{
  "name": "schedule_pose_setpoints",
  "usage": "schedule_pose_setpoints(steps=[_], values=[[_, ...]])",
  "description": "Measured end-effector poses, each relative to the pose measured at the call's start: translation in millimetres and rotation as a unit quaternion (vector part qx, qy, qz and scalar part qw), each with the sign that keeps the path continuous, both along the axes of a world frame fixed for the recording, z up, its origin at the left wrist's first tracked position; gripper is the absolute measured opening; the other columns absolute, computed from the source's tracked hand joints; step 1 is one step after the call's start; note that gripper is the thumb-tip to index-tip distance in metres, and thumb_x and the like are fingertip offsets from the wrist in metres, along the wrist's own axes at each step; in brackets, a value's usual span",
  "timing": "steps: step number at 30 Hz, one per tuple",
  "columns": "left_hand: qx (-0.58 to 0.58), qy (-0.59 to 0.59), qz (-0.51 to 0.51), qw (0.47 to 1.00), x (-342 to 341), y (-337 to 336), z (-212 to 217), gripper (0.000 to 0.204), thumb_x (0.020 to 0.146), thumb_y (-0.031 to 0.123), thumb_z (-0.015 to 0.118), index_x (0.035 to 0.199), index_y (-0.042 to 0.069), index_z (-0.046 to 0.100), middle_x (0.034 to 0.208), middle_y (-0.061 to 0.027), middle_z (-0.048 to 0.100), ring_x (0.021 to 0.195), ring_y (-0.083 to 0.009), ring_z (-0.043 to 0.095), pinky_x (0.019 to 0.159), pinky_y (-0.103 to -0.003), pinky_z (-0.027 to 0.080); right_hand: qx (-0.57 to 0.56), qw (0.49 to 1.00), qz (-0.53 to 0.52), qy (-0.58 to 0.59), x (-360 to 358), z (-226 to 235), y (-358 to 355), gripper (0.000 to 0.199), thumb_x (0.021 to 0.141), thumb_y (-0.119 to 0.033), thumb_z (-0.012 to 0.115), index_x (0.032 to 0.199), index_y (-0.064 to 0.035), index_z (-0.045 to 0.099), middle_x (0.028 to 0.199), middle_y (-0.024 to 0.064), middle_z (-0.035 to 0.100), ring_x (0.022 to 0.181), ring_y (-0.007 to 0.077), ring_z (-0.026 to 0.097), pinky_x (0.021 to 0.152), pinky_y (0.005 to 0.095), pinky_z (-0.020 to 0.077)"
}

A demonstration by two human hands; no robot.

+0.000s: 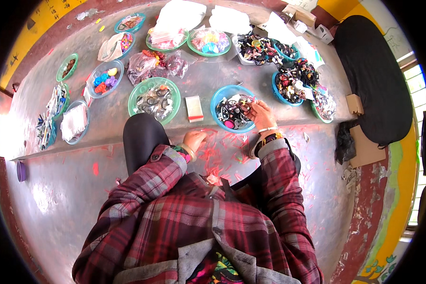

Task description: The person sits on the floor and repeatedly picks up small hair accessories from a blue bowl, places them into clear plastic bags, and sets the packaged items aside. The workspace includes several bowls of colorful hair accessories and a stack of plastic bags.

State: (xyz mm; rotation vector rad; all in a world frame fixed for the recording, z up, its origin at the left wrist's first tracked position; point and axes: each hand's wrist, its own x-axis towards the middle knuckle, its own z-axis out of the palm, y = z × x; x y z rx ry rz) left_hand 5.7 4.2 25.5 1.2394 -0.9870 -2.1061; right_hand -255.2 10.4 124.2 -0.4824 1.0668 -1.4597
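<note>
The right hand (260, 113) reaches into a blue bowl (220, 97) of dark hair ties (232, 113), fingers narrow among them. The left hand (194, 139) rests at the worktop (109, 120) front edge; its finger spread cannot be told.

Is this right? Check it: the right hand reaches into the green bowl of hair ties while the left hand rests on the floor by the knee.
Not quite. In the head view the right hand reaches into the blue bowl of hair ties, not the green bowl, which sits further left, untouched. The left hand does rest on the floor by the knee.
</note>
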Motion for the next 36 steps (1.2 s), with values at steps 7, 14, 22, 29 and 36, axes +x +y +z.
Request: schedule_pose_setpoints(steps=[7,14,22,29,36], values=[[0.021,0.002,0.004,1.0,-2.9,2.6,5.6,0.023,0.08,0.017,0.052,0.093,-0.002,0.056,0.093,-0.009,0.057,0.087,-0.0178,0.054,0.079,-0.032,0.043,-0.107,0.987,0.002,-0.12,18.1,20.6,-6.2,0.011,0.076,0.0,0.046,0.086,-0.0016,0.051,0.091,0.0126,0.058,0.084,0.0248,0.059,0.069,0.0314,0.0518],[0.025,0.025,0.004,0.999,-4.8,3.0,9.4,0.023,0.081,0.017,0.052,0.094,-0.002,0.055,0.091,-0.0094,0.057,0.084,-0.0177,0.055,0.076,-0.031,0.044,-0.143,0.977,-0.048,-0.153,26.4,25.9,-19.4,0.044,0.073,0.002,0.048,0.115,-0.0092,0.038,0.092,0.0148,0.057,0.078,0.0254,0.059,0.059,0.0268,0.0479],[0.026,0.041,0.001,0.999,-5.0,3.4,15.2,0.023,0.082,0.017,0.051,0.095,-0.001,0.054,0.093,-0.0099,0.057,0.085,-0.0182,0.055,0.076,-0.031,0.044,-0.13,0.986,-0.056,-0.083,17.4,2.5,-23.6,0.038,0.072,0.011,0.05,0.109,0.0036,0.046,0.093,0.0171,0.055,0.082,0.0221,0.057,0.073,0.0271,0.0481],[0.024,0.034,-0.001,0.999,-3.4,3.4,9.4,0.023,0.082,0.018,0.05,0.096,-0.001,0.054,0.095,-0.0105,0.057,0.087,-0.0186,0.055,0.077,-0.032,0.043,-0.08,0.994,-0.065,-0.034,19.3,-7.5,-23.3,0.016,0.075,0.004,0.054,0.091,0.0026,0.058,0.089,0.0105,0.059,0.078,0.0192,0.059,0.069,0.0238,0.0482],[0.029,0.027,-0.001,0.999,-2.9,4.6,11.5,0.024,0.082,0.019,0.05,0.095,-0.001,0.055,0.093,-0.0098,0.058,0.086,-0.0181,0.055,0.077,-0.032,0.043,-0.007,0.895,-0.057,0.442,18.2,-12.3,-22.5,0.017,0.074,-0.001,0.057,0.09,-0.0003,0.063,0.089,0.0051,0.06,0.09,0.0156,0.054,0.078,0.0242,0.0406]])
